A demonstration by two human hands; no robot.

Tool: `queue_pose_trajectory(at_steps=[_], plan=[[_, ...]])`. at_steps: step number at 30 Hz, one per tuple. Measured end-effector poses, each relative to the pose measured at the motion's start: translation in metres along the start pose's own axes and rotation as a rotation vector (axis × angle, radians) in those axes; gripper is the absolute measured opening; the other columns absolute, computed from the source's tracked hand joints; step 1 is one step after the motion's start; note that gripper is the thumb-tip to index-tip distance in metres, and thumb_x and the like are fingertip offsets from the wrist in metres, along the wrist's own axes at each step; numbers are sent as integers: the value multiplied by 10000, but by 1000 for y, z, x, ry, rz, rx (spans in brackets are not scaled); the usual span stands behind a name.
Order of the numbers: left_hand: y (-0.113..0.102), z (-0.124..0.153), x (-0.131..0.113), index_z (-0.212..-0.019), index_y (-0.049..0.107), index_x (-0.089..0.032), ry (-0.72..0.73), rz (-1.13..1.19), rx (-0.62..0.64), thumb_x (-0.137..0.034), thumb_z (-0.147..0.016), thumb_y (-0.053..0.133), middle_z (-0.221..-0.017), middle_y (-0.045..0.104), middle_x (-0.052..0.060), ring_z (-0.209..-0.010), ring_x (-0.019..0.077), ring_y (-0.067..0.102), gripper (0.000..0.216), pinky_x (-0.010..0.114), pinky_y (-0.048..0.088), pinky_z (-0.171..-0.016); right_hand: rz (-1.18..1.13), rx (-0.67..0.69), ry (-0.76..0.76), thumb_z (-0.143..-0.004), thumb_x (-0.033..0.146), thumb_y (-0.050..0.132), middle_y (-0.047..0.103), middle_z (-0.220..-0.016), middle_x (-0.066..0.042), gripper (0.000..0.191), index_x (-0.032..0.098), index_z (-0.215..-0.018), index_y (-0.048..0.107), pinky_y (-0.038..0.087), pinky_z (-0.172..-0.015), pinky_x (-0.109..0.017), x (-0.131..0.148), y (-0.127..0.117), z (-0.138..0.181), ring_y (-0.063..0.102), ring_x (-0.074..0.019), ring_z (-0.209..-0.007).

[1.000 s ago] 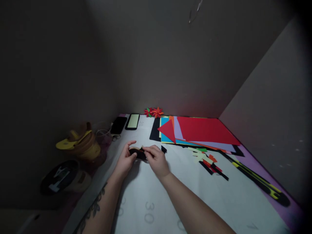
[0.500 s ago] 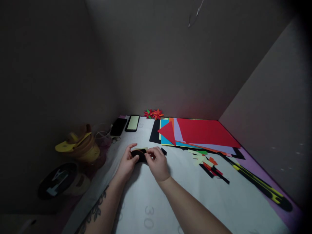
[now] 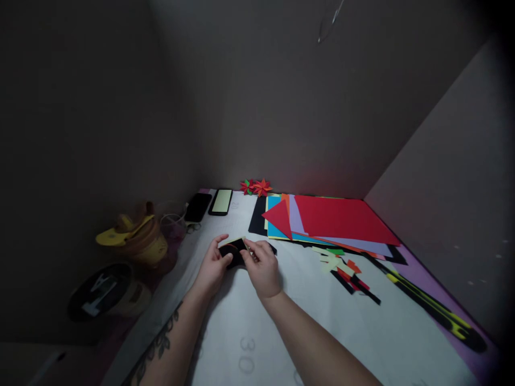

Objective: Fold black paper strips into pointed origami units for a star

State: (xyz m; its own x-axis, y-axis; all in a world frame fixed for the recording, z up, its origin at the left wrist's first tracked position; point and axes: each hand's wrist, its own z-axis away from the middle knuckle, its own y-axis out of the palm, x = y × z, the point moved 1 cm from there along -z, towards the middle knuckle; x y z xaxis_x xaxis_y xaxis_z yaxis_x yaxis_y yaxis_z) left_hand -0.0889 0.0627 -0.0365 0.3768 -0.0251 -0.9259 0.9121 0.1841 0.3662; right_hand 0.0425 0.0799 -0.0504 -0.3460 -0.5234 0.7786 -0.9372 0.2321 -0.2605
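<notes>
Both hands meet over the near-left part of the white cutting mat (image 3: pixel 281 332). Left hand (image 3: pixel 212 268) has thumb and fingers clamped on the left side of a small black paper piece (image 3: pixel 233 251) with a pale yellow top edge and a thin red line. Right hand (image 3: pixel 263 269) pinches its right edge, thumb and forefinger together, other fingers curled. The piece is held just above the mat, between the two hands.

Around the piece:
- 3 o'clock, just beside the right hand: small black scrap (image 3: pixel 274 249).
- 2 o'clock: stack of coloured sheets (image 3: pixel 341 220), red on top, folded red triangle (image 3: pixel 279 217) at its left end.
- 3 to 4 o'clock, near: loose paper strips (image 3: pixel 341 266), pale yellow, red, green, black.
- 4 o'clock, well apart: yellow-black utility knife (image 3: pixel 436 310) on the purple edge.
- 12 o'clock: lit phone (image 3: pixel 221 201), dark phone (image 3: pixel 198 206) beside it.
- 1 o'clock at the wall: two paper stars (image 3: pixel 256 187).
- 9 o'clock, off the mat: yellow-lidded container (image 3: pixel 134 238), clear cup (image 3: pixel 174 225).
- 8 o'clock: dark round dish (image 3: pixel 102 289).

Nothing lies between the hands and the sheets except the black scrap.
</notes>
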Motion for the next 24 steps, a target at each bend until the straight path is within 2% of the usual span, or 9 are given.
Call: queue_pose_trajectory(at_steps=[5, 12, 24], plan=[[1, 0, -1, -1160, 487, -200, -17, 16, -17, -119, -609, 730, -755, 602, -20, -666, 131, 564, 607, 225, 416, -631, 21, 23, 4, -852, 223, 568, 607, -802, -53, 233, 210, -1032, 714, 502, -716, -306, -3, 1, 1, 593, -186, -782], [1, 0, -3, -1175, 469, -188, -23, 37, -7, -131, -609, 745, -717, 604, -30, -644, 118, 552, 633, 219, 414, -642, -1, 74, 68, -843, 241, 578, 582, -818, -45, 269, 225, -1082, 699, 497, -701, -293, -4, 1, 1, 582, -182, -789], [1, 1, -4, -1176, 477, -202, -30, 45, -10, -115, -603, 735, -819, 645, 5, -722, 151, 592, 634, 246, 426, -689, -38, 135, 97, -846, 258, 580, 578, -874, -57, 314, 212, -1145, 666, 502, -717, -311, -3, 2, 2, 573, -190, -818]])
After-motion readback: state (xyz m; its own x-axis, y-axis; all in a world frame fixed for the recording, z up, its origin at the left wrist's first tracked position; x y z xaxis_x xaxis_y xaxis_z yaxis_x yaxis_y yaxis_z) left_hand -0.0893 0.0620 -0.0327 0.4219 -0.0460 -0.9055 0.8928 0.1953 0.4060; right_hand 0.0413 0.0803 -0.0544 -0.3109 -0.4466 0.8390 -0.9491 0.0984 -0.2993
